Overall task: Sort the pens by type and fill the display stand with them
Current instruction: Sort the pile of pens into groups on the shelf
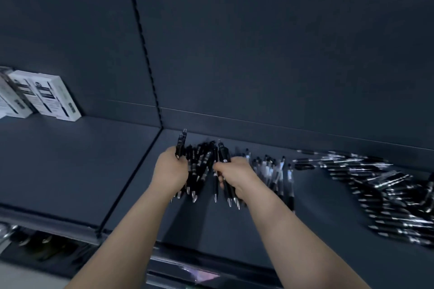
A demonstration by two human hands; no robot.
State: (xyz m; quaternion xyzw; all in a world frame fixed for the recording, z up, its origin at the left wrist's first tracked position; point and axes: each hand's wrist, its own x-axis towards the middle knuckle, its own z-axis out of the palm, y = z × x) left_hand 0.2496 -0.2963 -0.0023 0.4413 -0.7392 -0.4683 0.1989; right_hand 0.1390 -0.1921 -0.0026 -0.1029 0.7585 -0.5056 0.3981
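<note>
Grips black pens point(199, 168) in left hand point(170, 171) and right hand point(237, 175) over dark shelf point(70, 159); loose pens point(387, 185) rightward, white boxes point(50, 97) far left.

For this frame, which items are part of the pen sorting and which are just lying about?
Job: black pens gripped by left hand and right hand; clear-barrelled pens beside them; pen pile far right; shelf.
Lying about: white boxes at left; blurred items below shelf.

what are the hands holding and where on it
Black pens, gripped around the barrels: the left hand holds a bunch, the right hand a few.
</note>
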